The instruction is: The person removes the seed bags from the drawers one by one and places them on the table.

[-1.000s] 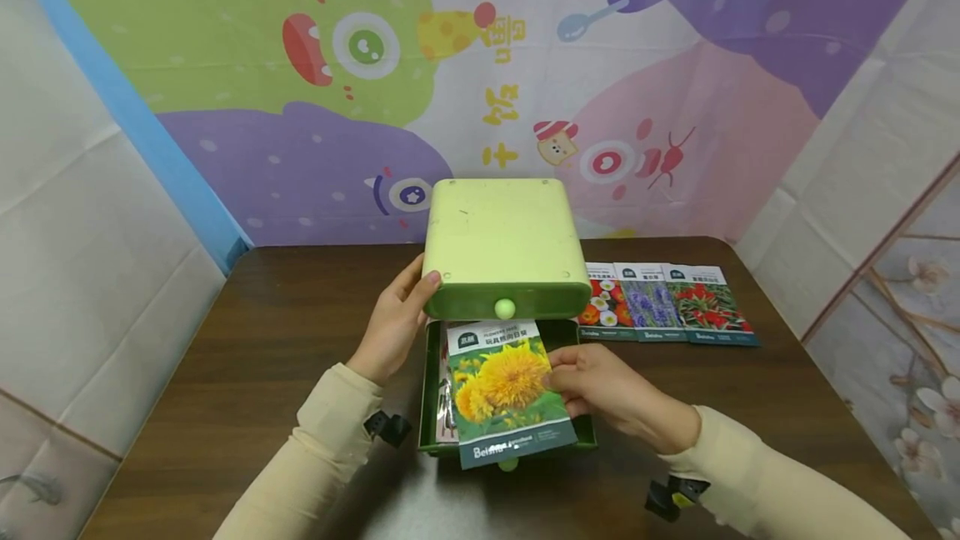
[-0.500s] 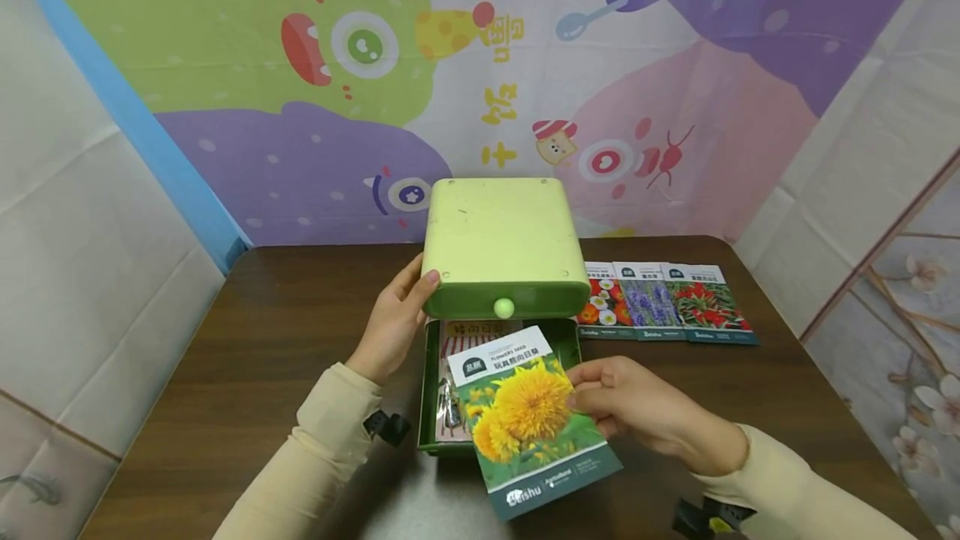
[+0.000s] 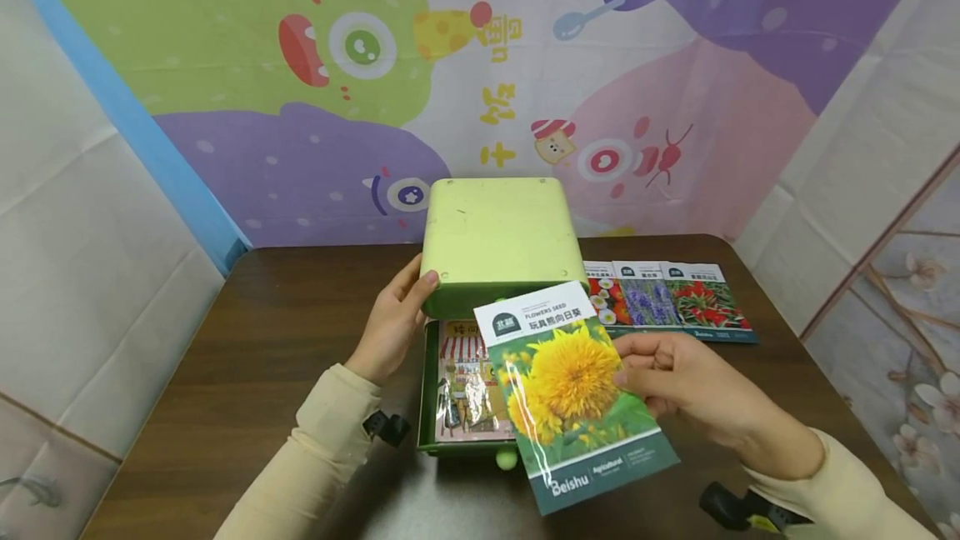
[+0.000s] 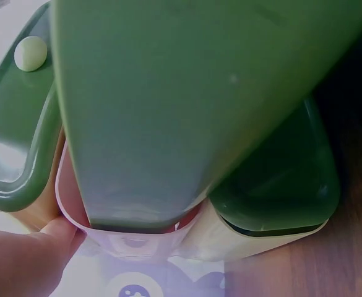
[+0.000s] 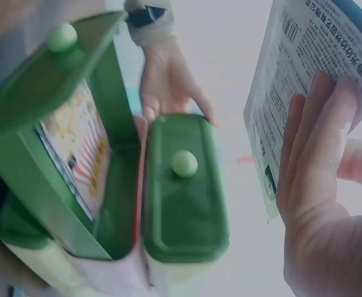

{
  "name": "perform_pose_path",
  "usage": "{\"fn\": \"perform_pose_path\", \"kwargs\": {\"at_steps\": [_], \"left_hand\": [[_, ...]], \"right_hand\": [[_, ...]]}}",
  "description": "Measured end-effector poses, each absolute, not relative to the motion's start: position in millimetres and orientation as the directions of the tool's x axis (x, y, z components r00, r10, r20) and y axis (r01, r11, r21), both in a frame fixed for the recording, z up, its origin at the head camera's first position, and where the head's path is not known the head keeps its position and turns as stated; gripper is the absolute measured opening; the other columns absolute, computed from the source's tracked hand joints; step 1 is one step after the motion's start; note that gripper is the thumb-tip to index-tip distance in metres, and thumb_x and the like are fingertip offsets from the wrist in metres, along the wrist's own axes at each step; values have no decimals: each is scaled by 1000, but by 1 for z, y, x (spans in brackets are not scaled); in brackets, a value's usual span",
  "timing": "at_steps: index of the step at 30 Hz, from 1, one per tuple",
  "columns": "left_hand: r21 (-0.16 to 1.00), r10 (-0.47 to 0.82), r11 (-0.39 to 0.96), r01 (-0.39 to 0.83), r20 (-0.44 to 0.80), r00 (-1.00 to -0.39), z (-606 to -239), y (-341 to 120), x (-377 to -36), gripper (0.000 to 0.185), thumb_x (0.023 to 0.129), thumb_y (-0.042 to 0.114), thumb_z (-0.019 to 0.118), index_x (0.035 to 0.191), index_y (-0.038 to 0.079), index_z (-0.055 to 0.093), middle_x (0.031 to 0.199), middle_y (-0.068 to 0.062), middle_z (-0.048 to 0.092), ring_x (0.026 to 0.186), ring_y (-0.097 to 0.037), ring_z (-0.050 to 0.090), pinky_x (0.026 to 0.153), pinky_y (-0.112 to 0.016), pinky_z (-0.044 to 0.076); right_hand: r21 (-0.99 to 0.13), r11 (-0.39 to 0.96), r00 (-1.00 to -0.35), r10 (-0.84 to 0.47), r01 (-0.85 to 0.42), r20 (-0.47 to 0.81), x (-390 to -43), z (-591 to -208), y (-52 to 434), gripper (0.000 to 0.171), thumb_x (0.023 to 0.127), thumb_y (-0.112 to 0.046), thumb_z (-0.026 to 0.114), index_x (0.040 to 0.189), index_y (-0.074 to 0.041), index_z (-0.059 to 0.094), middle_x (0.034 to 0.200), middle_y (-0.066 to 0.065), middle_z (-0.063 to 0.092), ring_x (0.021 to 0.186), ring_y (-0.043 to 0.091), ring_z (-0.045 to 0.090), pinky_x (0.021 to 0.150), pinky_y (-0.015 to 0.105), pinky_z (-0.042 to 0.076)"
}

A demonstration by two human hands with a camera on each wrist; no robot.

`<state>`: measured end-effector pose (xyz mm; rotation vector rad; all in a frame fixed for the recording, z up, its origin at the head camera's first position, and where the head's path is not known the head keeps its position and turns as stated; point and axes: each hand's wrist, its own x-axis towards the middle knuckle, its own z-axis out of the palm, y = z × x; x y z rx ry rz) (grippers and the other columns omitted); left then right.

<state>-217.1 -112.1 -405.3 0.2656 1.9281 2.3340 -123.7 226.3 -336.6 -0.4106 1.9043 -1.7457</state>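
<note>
My right hand [image 3: 693, 382] pinches a seed packet [image 3: 573, 382] by its right edge, thumb on the front. The packet has yellow flowers and hangs tilted over the front right of the pulled-out drawer. In the right wrist view its printed back [image 5: 295, 80] shows beside my fingers. My left hand [image 3: 393, 315] rests against the left side of a light green drawer box [image 3: 502, 227], thumb at the front corner of the top. The green drawer [image 3: 426, 407] stands pulled out below the upper one. Inside lies a packet with striped awning art [image 3: 465, 382].
Several flower seed packets [image 3: 645, 298] lie overlapping on the brown table [image 3: 292, 332], right of the box. A cartoon cloth [image 3: 300, 165] hangs behind the table. In the left wrist view, the closed upper drawer [image 4: 13, 136] shows its round knob [image 4: 31, 54].
My right hand has lifted the yellow-flower packet from the drawer, bringing it up and right. More of the awning packet shows. My left hand has stayed at the box.
</note>
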Motion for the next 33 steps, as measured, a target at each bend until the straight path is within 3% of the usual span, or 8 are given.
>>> {"fn": "perform_pose_path", "kwargs": {"at_steps": [5, 11, 15, 17, 19, 27, 29, 33], "left_hand": [[980, 190, -194, 33, 70, -979, -405, -112, -217, 64, 104, 26, 51, 157, 9, 20, 159, -10, 29, 140, -22, 39, 116, -37, 35], [982, 191, -188, 33, 70, -979, -406, -112, -218, 64, 104, 27, 50, 157, 9, 19, 159, -10, 29, 139, -23, 40, 116, -38, 35], [983, 196, -179, 35, 71, -978, -407, -113, -217, 64, 104, 28, 50, 157, 11, 19, 158, -9, 30, 138, -23, 41, 116, -39, 35], [983, 197, -179, 36, 72, -978, -407, -113, -217, 64, 104, 28, 50, 157, 11, 19, 158, -9, 30, 138, -23, 41, 116, -39, 35], [983, 199, -180, 37, 74, -977, -407, -113, -217, 64, 104, 28, 50, 157, 11, 19, 159, -9, 29, 138, -23, 41, 116, -39, 35], [982, 195, -185, 35, 72, -978, -407, -113, -217, 65, 104, 28, 50, 157, 10, 19, 159, -10, 29, 140, -23, 39, 117, -40, 34], [982, 192, -185, 36, 72, -979, -407, -113, -217, 65, 104, 28, 50, 157, 10, 19, 159, -10, 29, 140, -24, 39, 117, -41, 33], [981, 190, -189, 39, 75, -979, -407, -113, -217, 64, 104, 27, 50, 157, 9, 20, 159, -11, 29, 140, -24, 39, 118, -41, 33]], "right_hand": [[-995, 54, -856, -509, 78, -95, -129, -334, 242, 13, 98, -1, 53, 107, -7, 59, 68, -12, 48, 55, 17, 24, 50, 35, 19], [-999, 13, -919, -392, 42, -44, -141, -330, 267, 24, 98, 4, 50, 105, -12, 66, 74, -8, 61, 57, 19, 26, 51, 36, 17], [-999, 1, -944, -327, 46, -44, -152, -329, 284, 25, 100, 1, 48, 107, -14, 68, 83, -4, 70, 53, 12, 41, 43, 25, 31], [-998, -5, -950, -306, 65, -60, -158, -330, 293, 25, 101, -1, 48, 109, -15, 67, 87, -2, 73, 57, 9, 55, 49, 21, 48], [-997, 0, -955, -288, 79, -76, -163, -332, 301, 23, 102, -4, 48, 109, -17, 66, 89, -2, 74, 63, 9, 63, 56, 23, 55], [-981, 146, -975, -163, 127, -151, -185, -359, 326, 10, 101, -11, 54, 106, -19, 57, 81, -11, 65, 63, 3, 53, 53, 20, 49], [-966, 206, -971, -149, 156, -189, -190, -370, 329, 7, 101, -12, 53, 108, -14, 54, 80, -12, 65, 64, 4, 56, 56, 21, 53], [-914, 366, -958, -151, 174, -242, -199, -395, 332, 19, 102, -13, 49, 115, 0, 46, 74, -14, 55, 60, 2, 49, 54, 21, 50]]}}
